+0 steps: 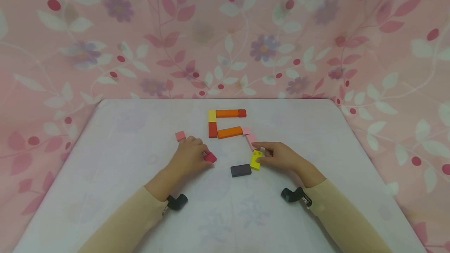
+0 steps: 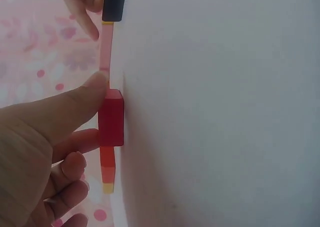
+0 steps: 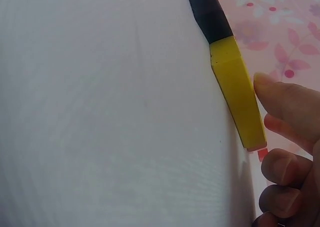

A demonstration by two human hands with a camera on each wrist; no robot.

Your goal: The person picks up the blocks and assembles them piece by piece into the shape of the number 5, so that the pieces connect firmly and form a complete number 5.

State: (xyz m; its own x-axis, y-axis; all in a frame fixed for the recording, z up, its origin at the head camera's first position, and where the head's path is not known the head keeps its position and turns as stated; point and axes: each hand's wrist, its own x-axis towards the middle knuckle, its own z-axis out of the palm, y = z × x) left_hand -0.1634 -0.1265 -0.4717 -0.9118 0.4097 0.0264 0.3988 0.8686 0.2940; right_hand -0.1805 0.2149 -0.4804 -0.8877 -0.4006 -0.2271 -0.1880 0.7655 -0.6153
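Note:
My left hand [image 1: 190, 155] pinches a red block [image 2: 111, 119] between thumb and index finger, low at the white tabletop. A small pink block [image 1: 180, 136] lies just beyond its knuckles. To the right, my right hand [image 1: 281, 154] has its thumb at the side of a yellow block [image 1: 256, 161] and its index finger by the block's far end, near a long pink block [image 1: 251, 141]; the other fingers are curled. The yellow block's near end meets a dark grey block [image 1: 240, 170], as the right wrist view also shows.
Farther back, a yellow block [image 1: 212, 115], a red block [image 1: 212, 130], orange blocks [image 1: 227, 113] and a small red block [image 1: 242, 113] form an angular line. A light pink block [image 1: 246, 131] joins it to the long pink one. Flowered pink cloth [image 1: 225, 50] surrounds the table [image 1: 140, 120].

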